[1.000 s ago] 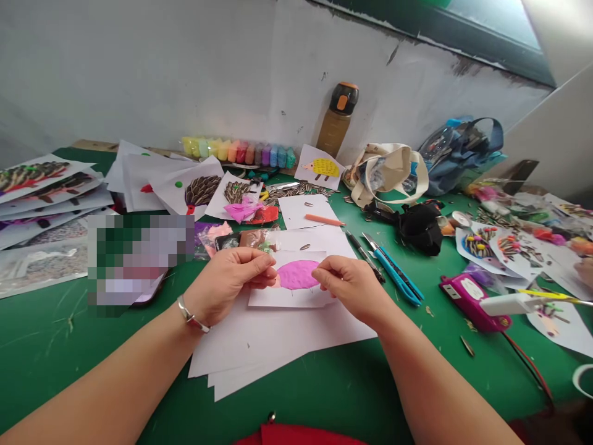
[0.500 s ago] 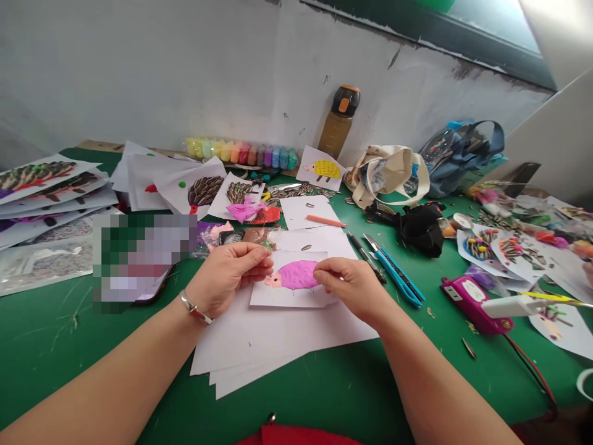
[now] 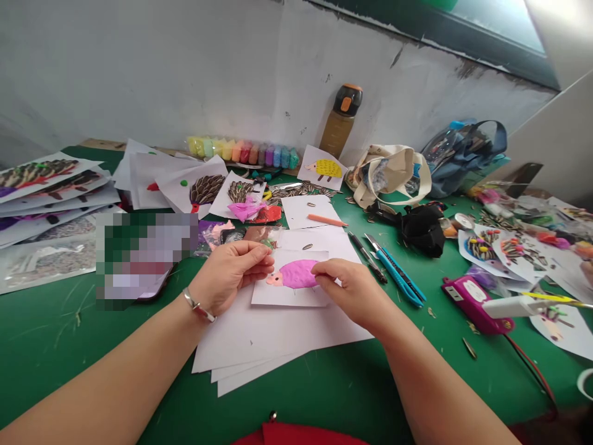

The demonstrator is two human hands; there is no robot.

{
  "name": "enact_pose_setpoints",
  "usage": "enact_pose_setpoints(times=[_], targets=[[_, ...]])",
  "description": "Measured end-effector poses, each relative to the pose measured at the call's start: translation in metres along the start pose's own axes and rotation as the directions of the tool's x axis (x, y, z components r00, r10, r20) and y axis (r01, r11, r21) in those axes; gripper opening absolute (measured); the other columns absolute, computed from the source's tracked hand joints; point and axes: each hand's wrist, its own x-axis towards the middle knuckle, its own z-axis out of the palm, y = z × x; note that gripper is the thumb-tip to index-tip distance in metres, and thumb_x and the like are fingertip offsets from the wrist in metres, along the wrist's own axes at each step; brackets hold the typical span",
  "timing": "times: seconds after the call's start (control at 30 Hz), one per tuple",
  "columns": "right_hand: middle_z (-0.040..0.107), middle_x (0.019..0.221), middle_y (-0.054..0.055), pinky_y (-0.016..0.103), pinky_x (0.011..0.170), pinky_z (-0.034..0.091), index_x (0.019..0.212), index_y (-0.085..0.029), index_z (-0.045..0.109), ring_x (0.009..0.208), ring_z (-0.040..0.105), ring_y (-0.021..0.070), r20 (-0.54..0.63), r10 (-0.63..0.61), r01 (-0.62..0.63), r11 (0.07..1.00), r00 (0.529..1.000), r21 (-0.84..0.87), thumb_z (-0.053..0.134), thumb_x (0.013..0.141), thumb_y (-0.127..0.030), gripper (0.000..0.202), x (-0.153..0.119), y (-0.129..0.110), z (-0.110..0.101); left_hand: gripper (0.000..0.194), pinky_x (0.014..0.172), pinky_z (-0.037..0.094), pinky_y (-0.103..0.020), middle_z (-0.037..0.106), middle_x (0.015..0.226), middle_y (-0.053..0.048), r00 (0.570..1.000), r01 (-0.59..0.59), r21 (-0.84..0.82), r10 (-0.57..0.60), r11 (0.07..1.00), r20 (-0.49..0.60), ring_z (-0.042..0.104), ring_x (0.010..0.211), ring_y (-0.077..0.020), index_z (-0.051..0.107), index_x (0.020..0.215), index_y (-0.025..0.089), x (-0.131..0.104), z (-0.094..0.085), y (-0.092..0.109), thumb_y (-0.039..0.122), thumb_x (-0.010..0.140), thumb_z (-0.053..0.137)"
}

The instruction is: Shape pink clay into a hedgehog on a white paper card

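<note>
A white card (image 3: 290, 298) lies on a stack of white paper (image 3: 278, 330) in front of me. On it is a hedgehog figure (image 3: 299, 274) with a flattened purple-pink clay body, a pale pink face and thin drawn legs. My left hand (image 3: 234, 272) hovers by the card's left side, thumb and fingertips pinched together; whatever they hold is hidden. My right hand (image 3: 345, 283) is at the right end of the clay body, its thumb and index finger pinched, and I cannot make out anything between them. A sunflower seed (image 3: 307, 246) rests behind the card.
To the right lie a blue utility knife (image 3: 396, 272), a black pen (image 3: 368, 256) and a magenta device (image 3: 475, 306). An orange clay tool (image 3: 327, 220) sits on paper behind. Farther back are seeds (image 3: 303, 190), clay packs (image 3: 245, 152) and a bottle (image 3: 341, 120).
The view has shifted very slightly. Both hands stay pinched in nearly the same places, and the card has not visibly moved on the paper.
</note>
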Motion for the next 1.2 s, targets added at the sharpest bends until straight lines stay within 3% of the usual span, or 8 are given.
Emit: enact_pose_setpoints(times=[0.37, 0.6, 0.73, 0.93, 1.03, 1.2], targets=[[0.066, 0.085, -0.001, 0.026, 0.070, 0.043, 0.086, -0.022, 0.061, 0.078, 0.058, 0.0146, -0.006, 0.019, -0.020, 0.999, 1.000, -0.048, 0.047, 0.096, -0.016, 0.019, 0.000, 0.001, 0.000, 0.028, 0.068, 0.059, -0.023, 0.074, 0.074, -0.004, 1.000, -0.004, -0.006, 0.004, 1.000, 0.017, 0.070, 0.070, -0.0135, 0.074, 0.078, 0.016, 0.001, -0.002, -0.002, 0.036, 0.066, 0.090], [0.071, 0.098, 0.002, 0.027, 0.077, 0.046, 0.105, -0.023, 0.067, 0.090, 0.064, 0.0168, 0.040, 0.001, 0.000, 0.999, 0.999, -0.040, 0.049, 0.096, -0.014, 0.023, -0.004, -0.003, -0.001, 0.022, 0.071, 0.059, -0.024, 0.074, 0.075, -0.005, 1.000, 0.007, -0.001, -0.007, 1.000, 0.002, 0.070, 0.071, -0.0137, 0.074, 0.078, 0.015, 0.000, 0.000, 0.000, 0.032, 0.072, 0.086], [0.067, 0.093, 0.004, 0.029, 0.074, 0.045, 0.091, -0.021, 0.070, 0.084, 0.062, 0.0174, 0.096, -0.026, 0.038, 0.992, 0.995, -0.124, 0.049, 0.096, -0.015, 0.022, -0.004, -0.003, -0.001, 0.020, 0.071, 0.059, -0.024, 0.073, 0.075, -0.005, 1.000, 0.010, 0.001, -0.010, 1.000, 0.002, 0.070, 0.071, -0.0135, 0.074, 0.077, 0.016, 0.000, 0.000, -0.001, 0.031, 0.073, 0.086], [0.062, 0.089, 0.008, 0.031, 0.075, 0.043, 0.085, -0.018, 0.067, 0.086, 0.058, 0.0201, 0.072, -0.046, 0.068, 0.943, 0.996, -0.326, 0.047, 0.096, -0.011, 0.024, -0.003, -0.004, 0.005, 0.027, 0.071, 0.059, -0.024, 0.073, 0.075, -0.004, 1.000, -0.002, 0.001, 0.002, 1.000, 0.018, 0.069, 0.072, -0.0135, 0.074, 0.078, 0.016, 0.001, 0.000, -0.002, 0.037, 0.069, 0.088], [0.062, 0.087, 0.009, 0.032, 0.074, 0.042, 0.080, -0.017, 0.066, 0.086, 0.057, 0.0210, 0.115, -0.046, 0.089, 0.910, 0.992, -0.405, 0.047, 0.095, -0.010, 0.025, -0.003, -0.006, 0.008, 0.029, 0.071, 0.059, -0.024, 0.073, 0.076, -0.005, 1.000, -0.004, 0.003, 0.004, 1.000, 0.019, 0.069, 0.072, -0.0136, 0.074, 0.078, 0.016, 0.001, 0.000, -0.002, 0.038, 0.067, 0.089], [0.063, 0.088, 0.009, 0.032, 0.074, 0.041, 0.080, -0.017, 0.065, 0.085, 0.057, 0.0216, 0.145, -0.061, 0.120, 0.889, 0.988, -0.443, 0.047, 0.095, -0.007, 0.026, -0.005, -0.007, 0.010, 0.027, 0.070, 0.059, -0.024, 0.073, 0.076, -0.005, 1.000, -0.002, 0.002, 0.002, 1.000, 0.020, 0.069, 0.071, -0.0136, 0.075, 0.077, 0.016, 0.001, -0.001, -0.002, 0.036, 0.066, 0.090]])
